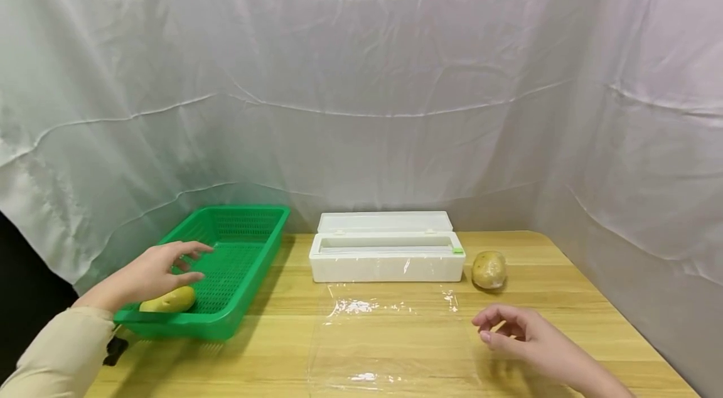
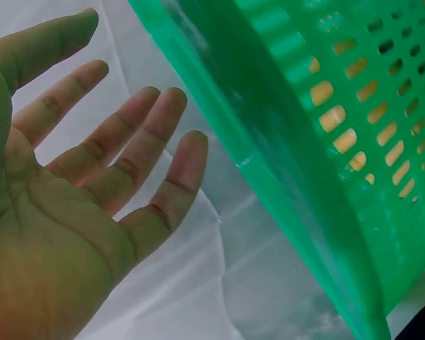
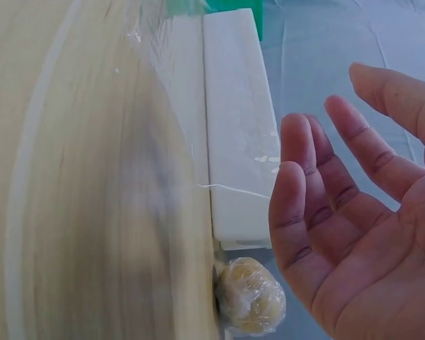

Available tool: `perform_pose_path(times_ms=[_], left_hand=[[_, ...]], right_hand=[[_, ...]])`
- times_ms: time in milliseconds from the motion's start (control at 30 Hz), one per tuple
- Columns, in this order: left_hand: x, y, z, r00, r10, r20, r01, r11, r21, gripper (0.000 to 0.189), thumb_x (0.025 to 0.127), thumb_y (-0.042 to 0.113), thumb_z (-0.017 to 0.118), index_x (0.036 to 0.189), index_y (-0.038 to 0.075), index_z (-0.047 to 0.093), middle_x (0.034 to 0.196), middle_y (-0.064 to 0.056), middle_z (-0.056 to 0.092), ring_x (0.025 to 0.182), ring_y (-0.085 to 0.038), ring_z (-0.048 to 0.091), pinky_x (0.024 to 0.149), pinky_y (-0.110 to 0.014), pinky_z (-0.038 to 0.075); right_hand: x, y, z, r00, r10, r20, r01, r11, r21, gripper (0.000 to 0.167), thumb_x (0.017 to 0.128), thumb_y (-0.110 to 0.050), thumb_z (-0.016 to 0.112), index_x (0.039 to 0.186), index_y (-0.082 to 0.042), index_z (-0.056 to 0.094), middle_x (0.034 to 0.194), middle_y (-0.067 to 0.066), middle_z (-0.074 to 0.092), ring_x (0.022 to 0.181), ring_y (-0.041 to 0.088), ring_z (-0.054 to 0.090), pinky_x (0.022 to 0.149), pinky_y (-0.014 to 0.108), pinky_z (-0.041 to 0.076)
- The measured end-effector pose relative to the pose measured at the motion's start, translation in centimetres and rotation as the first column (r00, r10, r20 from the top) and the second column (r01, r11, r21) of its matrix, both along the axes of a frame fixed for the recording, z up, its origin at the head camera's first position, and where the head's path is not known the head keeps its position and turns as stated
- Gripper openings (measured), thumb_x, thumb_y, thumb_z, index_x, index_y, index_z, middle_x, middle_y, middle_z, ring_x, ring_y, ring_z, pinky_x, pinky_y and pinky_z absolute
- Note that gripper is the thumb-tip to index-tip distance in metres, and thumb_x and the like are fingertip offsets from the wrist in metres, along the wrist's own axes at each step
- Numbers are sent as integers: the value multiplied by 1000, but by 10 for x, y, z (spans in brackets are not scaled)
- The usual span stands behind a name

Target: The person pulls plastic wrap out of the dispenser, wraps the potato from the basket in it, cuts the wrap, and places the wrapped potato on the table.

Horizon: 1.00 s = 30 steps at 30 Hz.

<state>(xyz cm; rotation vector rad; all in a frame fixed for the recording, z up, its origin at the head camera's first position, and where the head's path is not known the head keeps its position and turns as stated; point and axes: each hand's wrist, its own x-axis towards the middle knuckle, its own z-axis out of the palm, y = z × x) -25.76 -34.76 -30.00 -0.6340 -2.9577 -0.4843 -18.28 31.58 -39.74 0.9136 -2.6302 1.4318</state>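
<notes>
My left hand (image 1: 164, 269) hovers over the near left part of a green basket (image 1: 277, 231), its fingers spread and holding nothing. Below it in the basket lies a yellow potato (image 1: 169, 301); in the left wrist view yellow shows through the holes of the basket wall (image 2: 269, 142). My right hand (image 1: 525, 338), fingers loosely bent and empty, is above the table's right side. Beyond it sits a potato wrapped in clear film (image 1: 489, 270), crinkled in the right wrist view. A sheet of cling film (image 1: 390, 341) stretches from a white dispenser box (image 1: 386, 269) toward the near edge.
The dispenser's lid (image 1: 384, 221) stands raised at the back, and a small green tab (image 1: 457, 250) marks its right end. Grey-white curtains (image 1: 361, 84) hang behind and beside the wooden table (image 1: 570, 297). A small black object (image 1: 115, 351) is near the basket's front left corner.
</notes>
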Motion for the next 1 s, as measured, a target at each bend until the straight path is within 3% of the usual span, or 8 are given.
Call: perform_pose_path(times_ms=[333,500,700,900,1000], left_hand=[[-20,-23,-8,992,49,116,-43,998,-51,66,95,26,82,149,-1,55,132,-34,63,109,-46,69,83,-56,60],[-26,-30,-13,976,80,204,-63,994,-88,68,94,22,83,149,-4,54,135,-42,58,118,-58,62,86,-62,59],[-31,-37,-20,953,98,287,-73,993,-97,71,90,19,86,148,-7,53,136,-47,53,123,-65,56,88,-64,58],[-31,-44,-30,934,103,342,-88,994,-60,70,87,11,87,146,-7,55,133,-48,54,121,-66,56,85,-55,59],[-31,-46,-34,920,112,377,-110,994,-27,68,86,5,85,145,-8,55,132,-48,53,115,-57,62,76,-45,56]], right_hand=[[0,0,1,1000,-6,12,7,999,-36,19,107,-7,62,124,0,68,116,-6,74,95,8,70,77,27,61],[1,-1,2,1000,-9,20,10,999,-47,19,107,-8,63,123,1,68,115,-8,73,95,7,71,77,27,61],[1,1,5,996,4,90,3,997,-77,24,109,-9,61,128,5,65,120,-6,73,97,9,72,80,29,62],[2,1,7,988,-21,156,33,996,-79,29,109,-12,61,131,7,63,121,-1,74,98,9,72,79,31,63],[2,0,8,984,-32,177,46,996,-74,31,109,-14,62,131,7,63,121,2,74,97,8,72,79,31,62]])
